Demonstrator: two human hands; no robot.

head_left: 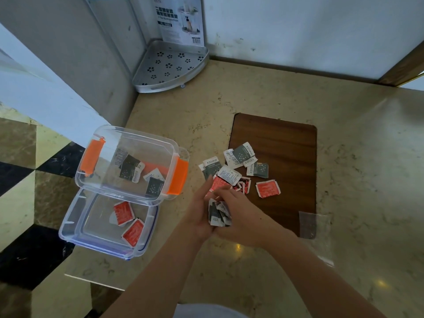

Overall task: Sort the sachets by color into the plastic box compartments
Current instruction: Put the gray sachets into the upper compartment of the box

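Observation:
A clear plastic box with orange clips (91, 157) stands at the left of the counter and holds several grey sachets (132, 169). In front of it lies the clear lid with a blue seal (75, 216), with two red sachets (124, 213) on it. A loose pile of grey sachets (243, 154) and red sachets (268, 188) lies on the left part of a wooden board. My left hand (199, 212) and my right hand (241, 216) are cupped together just in front of the pile, holding a bunch of grey sachets (219, 213) between them.
The wooden board (291, 157) lies on the marble counter (367, 180). A clear plastic bag (314, 226) lies at the board's near right corner. A metal corner rack (169, 65) with a printed card stands at the back against the wall. The counter's left edge drops to a tiled floor.

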